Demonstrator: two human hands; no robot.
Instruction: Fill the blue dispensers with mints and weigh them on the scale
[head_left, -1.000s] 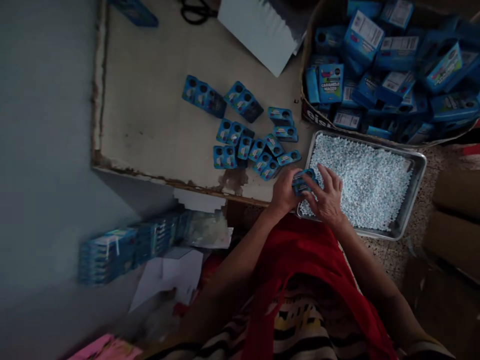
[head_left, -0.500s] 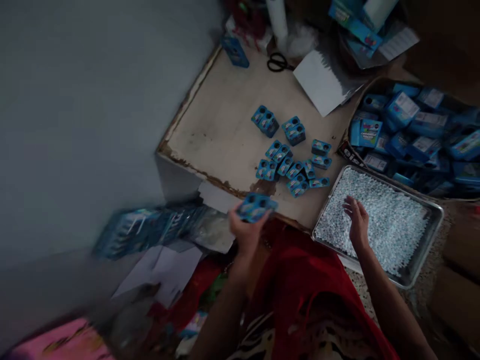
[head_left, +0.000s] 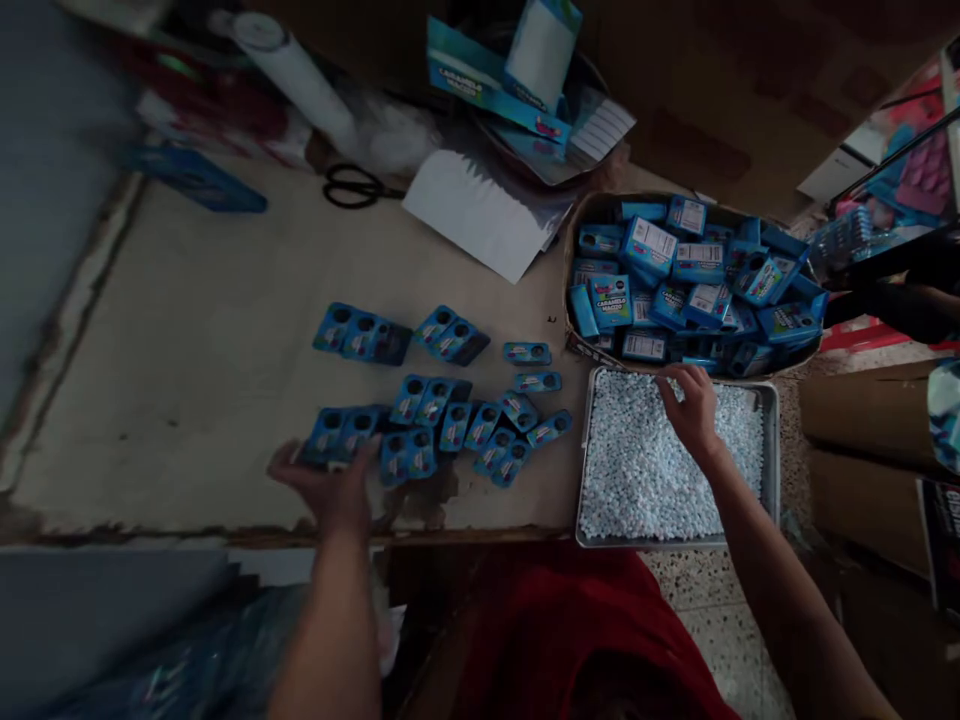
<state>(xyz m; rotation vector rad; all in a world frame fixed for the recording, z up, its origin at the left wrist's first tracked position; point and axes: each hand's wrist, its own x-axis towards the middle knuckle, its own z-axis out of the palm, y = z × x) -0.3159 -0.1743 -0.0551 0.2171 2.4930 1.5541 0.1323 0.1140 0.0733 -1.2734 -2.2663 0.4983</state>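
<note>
Left hand (head_left: 326,490): you have fingers on the 9 o'clock side, thumb on the 3 o'clock side of the box pair (head_left: 341,432); looks like a grip, blur hides how firm.
Box pair: at 12 o'clock from your left hand, over the table (head_left: 187,350) near its front edge; can't tell if the bases touch down.
Long axis: the two-box row runs roughly 9 to 3, tops up.
Nearer hand: your left, in contact; your right is well apart.
Right hand (head_left: 691,412): at 3 o'clock from the pair, above the pellets (head_left: 637,470) in the tray (head_left: 772,450); fingers half curled, can't tell if you hold anything.
Neighbour boxes (head_left: 411,453): 3 o'clock from the pair, just beside your left thumb.
Carton (head_left: 568,300): 12 o'clock from your right hand.
</note>
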